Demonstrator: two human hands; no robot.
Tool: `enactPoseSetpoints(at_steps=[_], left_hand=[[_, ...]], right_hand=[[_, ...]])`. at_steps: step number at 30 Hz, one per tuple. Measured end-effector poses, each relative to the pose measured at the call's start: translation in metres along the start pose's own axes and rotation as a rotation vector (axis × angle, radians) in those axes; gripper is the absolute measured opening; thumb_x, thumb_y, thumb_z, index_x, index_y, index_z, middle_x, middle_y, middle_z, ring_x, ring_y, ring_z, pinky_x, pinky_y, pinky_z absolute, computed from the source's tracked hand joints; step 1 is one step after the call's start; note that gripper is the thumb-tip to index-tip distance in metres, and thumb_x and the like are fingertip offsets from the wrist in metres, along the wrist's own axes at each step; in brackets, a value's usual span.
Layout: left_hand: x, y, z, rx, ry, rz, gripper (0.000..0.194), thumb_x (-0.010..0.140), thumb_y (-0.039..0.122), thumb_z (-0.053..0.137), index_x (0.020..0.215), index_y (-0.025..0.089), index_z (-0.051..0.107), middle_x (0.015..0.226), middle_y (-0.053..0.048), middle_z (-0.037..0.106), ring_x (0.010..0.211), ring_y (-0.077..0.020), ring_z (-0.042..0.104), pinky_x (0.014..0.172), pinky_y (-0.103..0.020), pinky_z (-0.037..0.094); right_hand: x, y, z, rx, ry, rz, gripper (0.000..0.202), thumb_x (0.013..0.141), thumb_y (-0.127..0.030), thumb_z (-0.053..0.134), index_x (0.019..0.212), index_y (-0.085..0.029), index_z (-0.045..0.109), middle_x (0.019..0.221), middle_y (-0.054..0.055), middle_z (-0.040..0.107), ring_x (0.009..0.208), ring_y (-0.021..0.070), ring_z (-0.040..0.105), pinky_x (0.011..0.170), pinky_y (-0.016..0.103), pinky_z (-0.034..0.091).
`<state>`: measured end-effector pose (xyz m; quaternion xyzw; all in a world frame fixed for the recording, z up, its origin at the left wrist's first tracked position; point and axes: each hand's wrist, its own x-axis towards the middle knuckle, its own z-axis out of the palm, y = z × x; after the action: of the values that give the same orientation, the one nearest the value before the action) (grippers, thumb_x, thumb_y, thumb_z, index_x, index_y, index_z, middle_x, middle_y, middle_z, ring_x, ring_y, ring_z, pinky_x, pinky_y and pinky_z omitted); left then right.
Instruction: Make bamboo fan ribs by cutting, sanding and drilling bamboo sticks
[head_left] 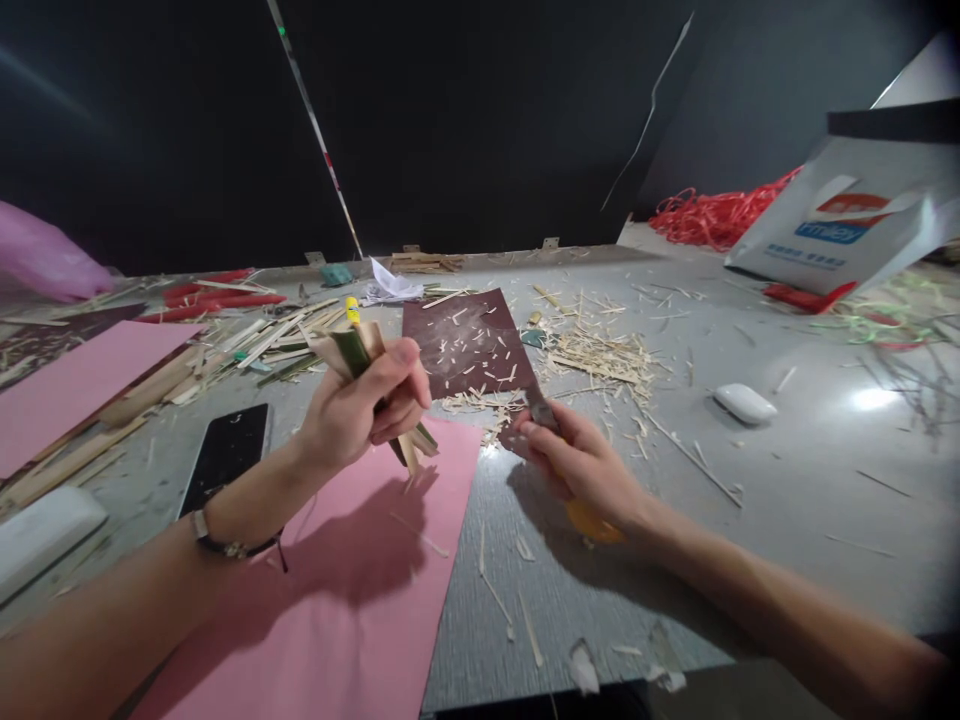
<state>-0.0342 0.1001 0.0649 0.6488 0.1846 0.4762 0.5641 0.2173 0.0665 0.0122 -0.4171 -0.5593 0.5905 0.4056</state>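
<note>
My left hand [349, 410] is closed around a small bundle of bamboo strips [351, 350], some pale and some green-skinned. The strips stick out above my fist and below it, over a pink sheet [352, 600] on the table. To the right, my right hand [589, 455] grips a knife [540, 408] with a dark metal blade pointing away from me. Its yellow-orange handle [596, 522] shows partly under my palm. Knife and strips are apart. Just beyond the hands lies a dark red-brown sheet [469, 345] scattered with bamboo shavings.
A heap of shavings [604, 355] and a white rounded case [745, 403] lie to the right. A phone [227, 450] and loose bamboo strips [277, 335] are on the left. Further back stand a white bag [847, 215] and tangled red ribbon [720, 215]. A black wall closes the far side.
</note>
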Motion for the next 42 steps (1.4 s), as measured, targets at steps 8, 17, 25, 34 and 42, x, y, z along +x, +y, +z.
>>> enactPoseSetpoints(at_steps=[8, 17, 25, 34, 42], left_hand=[[0.001, -0.004, 0.001, 0.005, 0.071, -0.072, 0.045, 0.102, 0.047, 0.054, 0.069, 0.021, 0.07, 0.04, 0.007, 0.024, 0.035, -0.0056, 0.016, 0.037, -0.023, 0.015], [-0.001, 0.008, 0.004, 0.029, 0.065, -0.118, 0.04, 0.099, 0.045, 0.06, 0.071, 0.021, 0.074, 0.04, 0.006, 0.03, 0.034, -0.0058, 0.021, 0.037, -0.024, 0.015], [0.002, 0.009, 0.016, -0.109, 0.071, -0.289, 0.047, 0.106, 0.044, 0.044, 0.073, 0.02, 0.067, 0.04, 0.008, 0.024, 0.034, -0.0071, 0.023, 0.04, -0.023, 0.022], [0.002, -0.011, 0.014, -0.18, 0.054, -0.33, 0.033, 0.103, 0.042, 0.049, 0.094, 0.018, 0.07, 0.064, -0.003, 0.06, 0.061, -0.0185, 0.064, 0.062, -0.032, 0.052], [0.001, -0.011, 0.017, -0.166, -0.002, -0.318, 0.032, 0.104, 0.041, 0.05, 0.094, 0.017, 0.068, 0.061, -0.003, 0.063, 0.054, -0.0162, 0.061, 0.055, -0.028, 0.05]], right_hand=[[0.002, -0.032, -0.018, -0.125, 0.337, -0.353, 0.024, 0.104, -0.048, 0.043, 0.105, -0.025, 0.051, 0.063, -0.005, 0.045, 0.045, 0.0118, 0.038, 0.042, 0.029, 0.03], [0.032, -0.02, -0.066, -0.933, 0.453, -0.223, 0.029, 0.103, -0.044, 0.044, 0.114, -0.02, 0.055, 0.084, 0.006, 0.065, 0.072, 0.021, 0.06, 0.068, 0.036, 0.045], [0.024, -0.025, -0.071, -1.278, 0.146, -0.201, 0.023, 0.091, -0.034, 0.06, 0.108, -0.019, 0.062, 0.103, 0.013, 0.068, 0.094, 0.0285, 0.062, 0.079, 0.04, 0.044], [0.009, -0.014, -0.049, -1.295, -0.014, -0.038, 0.023, 0.077, -0.017, 0.063, 0.099, -0.019, 0.058, 0.077, 0.007, 0.065, 0.069, 0.0222, 0.055, 0.059, 0.033, 0.028], [0.014, -0.003, -0.041, -1.251, 0.045, -0.097, 0.026, 0.077, -0.009, 0.056, 0.1, -0.02, 0.054, 0.081, 0.008, 0.064, 0.076, 0.0243, 0.059, 0.063, 0.034, 0.032]])
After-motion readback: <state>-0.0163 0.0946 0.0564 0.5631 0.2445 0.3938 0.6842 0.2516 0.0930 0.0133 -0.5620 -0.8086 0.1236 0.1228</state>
